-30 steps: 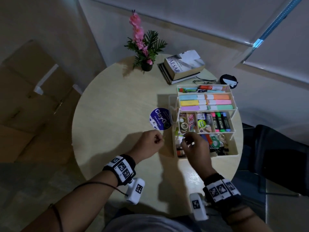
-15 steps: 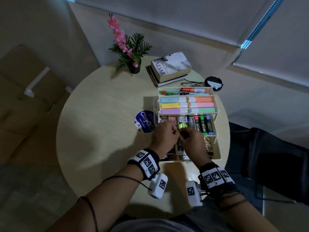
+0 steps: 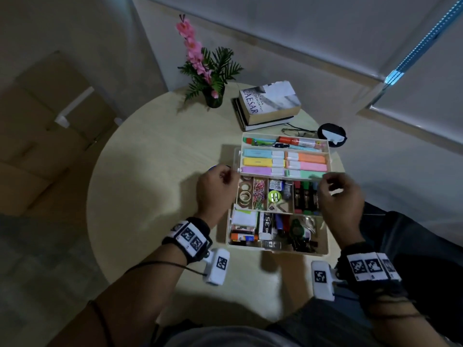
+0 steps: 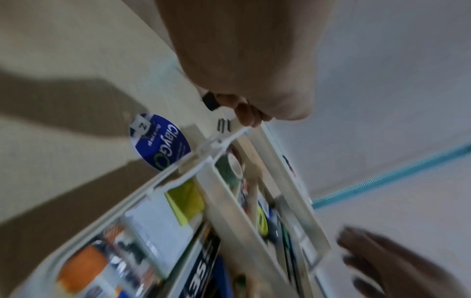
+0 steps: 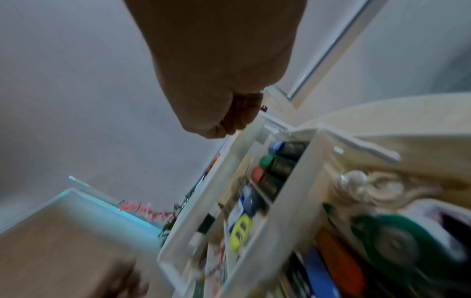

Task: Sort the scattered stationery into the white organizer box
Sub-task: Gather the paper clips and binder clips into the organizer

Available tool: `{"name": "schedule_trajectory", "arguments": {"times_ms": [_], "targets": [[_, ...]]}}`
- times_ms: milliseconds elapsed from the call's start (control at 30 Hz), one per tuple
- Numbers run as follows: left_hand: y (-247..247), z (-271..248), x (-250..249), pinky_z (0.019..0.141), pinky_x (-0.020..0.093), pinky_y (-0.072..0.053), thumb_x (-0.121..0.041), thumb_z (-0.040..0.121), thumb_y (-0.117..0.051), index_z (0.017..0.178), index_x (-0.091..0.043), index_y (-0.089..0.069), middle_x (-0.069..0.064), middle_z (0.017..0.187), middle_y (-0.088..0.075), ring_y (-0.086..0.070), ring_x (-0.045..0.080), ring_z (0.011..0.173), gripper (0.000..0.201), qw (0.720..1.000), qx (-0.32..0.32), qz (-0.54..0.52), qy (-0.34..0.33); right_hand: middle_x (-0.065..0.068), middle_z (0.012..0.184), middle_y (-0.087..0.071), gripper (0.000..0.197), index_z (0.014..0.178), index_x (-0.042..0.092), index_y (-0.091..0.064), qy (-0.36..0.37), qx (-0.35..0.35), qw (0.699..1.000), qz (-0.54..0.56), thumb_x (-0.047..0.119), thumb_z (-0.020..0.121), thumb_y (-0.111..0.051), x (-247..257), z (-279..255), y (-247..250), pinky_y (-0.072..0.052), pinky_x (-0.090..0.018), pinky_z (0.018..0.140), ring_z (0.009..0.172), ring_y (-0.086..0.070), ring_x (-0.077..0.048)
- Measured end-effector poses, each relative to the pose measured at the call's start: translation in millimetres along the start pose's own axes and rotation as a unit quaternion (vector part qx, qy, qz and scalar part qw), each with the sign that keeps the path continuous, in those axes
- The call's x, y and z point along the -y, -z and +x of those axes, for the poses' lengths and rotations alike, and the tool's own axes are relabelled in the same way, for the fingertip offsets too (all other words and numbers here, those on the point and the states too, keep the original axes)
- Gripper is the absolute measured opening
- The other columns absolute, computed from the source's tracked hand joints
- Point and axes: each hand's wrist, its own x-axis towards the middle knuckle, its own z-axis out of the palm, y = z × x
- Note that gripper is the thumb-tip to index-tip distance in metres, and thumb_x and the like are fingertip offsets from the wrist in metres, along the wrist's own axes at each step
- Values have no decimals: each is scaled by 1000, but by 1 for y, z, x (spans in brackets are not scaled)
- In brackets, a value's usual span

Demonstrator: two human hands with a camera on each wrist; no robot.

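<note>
The white organizer box stands open on the round table, its tiers stepped back. The top tray holds pastel highlighters and pens. The middle tray holds tape rolls, clips, a green sharpener and dark markers. My left hand pinches the top tray's front left corner, fingers curled on its end. My right hand grips the front right corner, fingers curled there. A blue ClayGo disc lies beside the box, mostly hidden under my left hand in the head view.
A stack of books and a potted plant with pink flowers stand at the table's far side. Glasses and a black round object lie behind the box. A dark seat is at the right.
Both hands left the centre of the middle tray and spread apart to the two front corners of the top tray. My left hand now covers the blue disc.
</note>
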Motion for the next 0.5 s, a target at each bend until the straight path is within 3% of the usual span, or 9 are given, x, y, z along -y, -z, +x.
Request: {"name": "schedule_trajectory", "arguments": {"times_ms": [67, 167, 233, 300, 400, 500], "targets": [[0, 27, 12, 51, 30, -43, -26, 95, -62, 71, -12, -64, -3, 62, -63, -55, 13, 54, 28, 997, -17, -1, 75, -4, 105, -68, 15, 109, 16, -68, 4, -33, 998, -46, 24, 95, -67, -9, 22, 6, -56, -41, 75, 88, -64, -21], [-6, 68, 31, 60, 38, -53, -30, 96, -56, 82, -4, -64, 9, 72, -70, -69, 26, 67, 31, 978, 108, 11, 175, -13, 120, -66, 37, 127, 11, -64, -51, 13, 995, -82, 34, 99, -66, -13, 46, 4, -52, -35, 80, 88, -65, -25], [-13, 87, 37, 71, 42, -61, -32, 97, -56, 96, -3, -68, 14, 85, -76, -76, 30, 77, 32, 962, 185, 6, 199, -10, 114, -73, 38, 128, 10, -66, -83, 49, 992, -79, 37, 100, -65, -15, 51, -1, -56, -37, 81, 85, -68, -23], [-22, 101, 38, 77, 43, -65, -31, 97, -60, 105, -5, -71, 16, 95, -77, -77, 30, 81, 30, 955, 225, 0, 192, -7, 106, -78, 32, 120, 11, -72, -70, 61, 992, -90, 35, 100, -64, -20, 53, -6, -59, -36, 77, 84, -71, -21], [-35, 113, 31, 69, 41, -66, -24, 96, -59, 96, -8, -76, 15, 92, -78, -77, 33, 79, 23, 945, 284, 30, 158, -6, 102, -80, 28, 114, 11, -78, -57, 54, 992, -101, 31, 101, -64, -22, 51, -7, -51, -26, 72, 82, -71, -16], [-47, 119, 29, 48, 26, -54, -11, 96, -58, 87, -10, -74, 13, 87, -75, -70, 25, 66, 18, 944, 285, 92, 142, -4, 99, -81, 27, 113, 12, -80, -61, 52, 994, -76, 29, 100, -65, -22, 51, -5, -55, -27, 73, 82, -74, -15]]}}
